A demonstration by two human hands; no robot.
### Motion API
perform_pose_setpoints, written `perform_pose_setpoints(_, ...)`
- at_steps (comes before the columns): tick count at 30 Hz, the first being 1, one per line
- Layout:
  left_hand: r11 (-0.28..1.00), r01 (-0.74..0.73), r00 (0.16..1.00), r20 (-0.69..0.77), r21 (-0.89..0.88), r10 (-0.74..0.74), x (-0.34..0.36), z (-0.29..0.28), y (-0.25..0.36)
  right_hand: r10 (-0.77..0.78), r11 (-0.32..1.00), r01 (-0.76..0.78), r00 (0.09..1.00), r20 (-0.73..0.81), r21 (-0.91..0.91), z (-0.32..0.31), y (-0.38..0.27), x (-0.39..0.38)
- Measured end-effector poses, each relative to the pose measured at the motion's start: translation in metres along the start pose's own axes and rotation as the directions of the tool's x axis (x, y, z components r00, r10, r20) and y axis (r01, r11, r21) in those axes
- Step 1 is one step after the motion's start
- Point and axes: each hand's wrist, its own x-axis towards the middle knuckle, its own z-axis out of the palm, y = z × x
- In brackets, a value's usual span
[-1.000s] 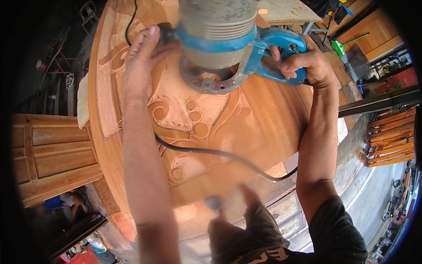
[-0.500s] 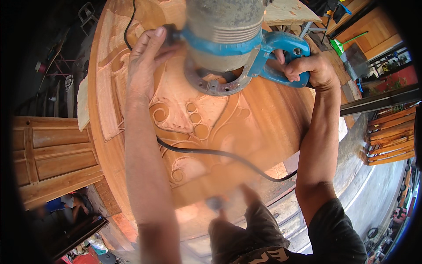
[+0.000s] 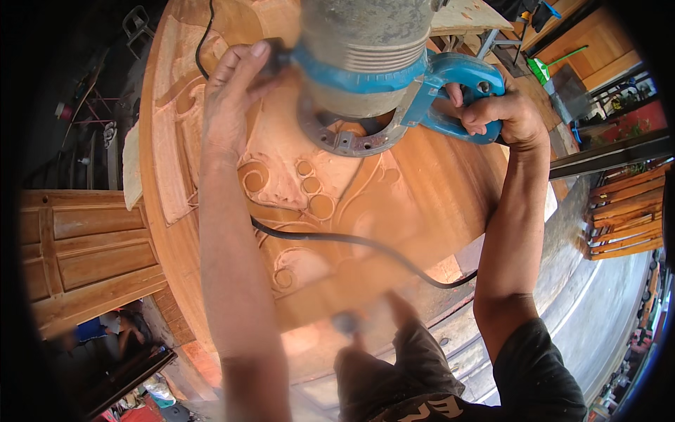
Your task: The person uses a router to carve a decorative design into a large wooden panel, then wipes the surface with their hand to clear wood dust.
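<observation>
A blue and grey plunge router (image 3: 369,77) stands over a large wooden panel (image 3: 450,169) with carved scrolls and round hollows. My left hand (image 3: 235,88) is closed on the router's dark side knob (image 3: 277,58). On the other side, my right hand (image 3: 510,116) wraps round the blue loop handle (image 3: 460,67). The metal ring base (image 3: 351,145) sits at the panel's carved area; its bit is hidden. A black power cord (image 3: 337,238) runs across the panel under my forearms. Part of the panel's lower area looks hazy.
A panelled wooden door (image 3: 98,239) lies to the left. At the right are stacked wooden slats (image 3: 629,211) and a green broom (image 3: 540,70). Another pale board (image 3: 464,17) lies beyond the router, and a folded chair (image 3: 139,28) stands far left.
The router has shifted slightly to the right and a little down over the panel, and my right hand has moved along with it. Both hands keep their hold.
</observation>
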Motion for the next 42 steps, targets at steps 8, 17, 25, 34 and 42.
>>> perform_pose_setpoints(8, 0.999, -0.028, 0.999, 0.033, 0.016, 0.027, -0.003, 0.001, -0.003, 0.012, 1.000, -0.012, 1.000, 0.019, 0.013, 0.002, 0.001, -0.007)
perform_pose_setpoints(17, 1.000, -0.016, 1.000, -0.018, -0.021, 0.015, -0.005, 0.002, 0.000, 0.036, 0.999, -0.036, 0.999, 0.018, -0.017, 0.005, 0.009, 0.001)
perform_pose_setpoints(25, 0.999, -0.035, 0.998, -0.045, -0.003, 0.035, 0.006, -0.007, -0.004, 0.033, 0.999, -0.033, 0.999, 0.002, -0.017, 0.011, 0.009, 0.015)
perform_pose_setpoints(34, 0.998, -0.060, 0.993, -0.099, -0.010, 0.059, 0.010, -0.009, -0.005, 0.041, 0.999, -0.042, 0.999, 0.010, 0.034, 0.013, 0.009, 0.022)
perform_pose_setpoints(42, 0.995, -0.073, 0.992, -0.106, -0.067, 0.065, 0.008, -0.010, -0.003, 0.057, 0.998, -0.058, 0.998, 0.025, 0.036, 0.011, 0.013, 0.023)
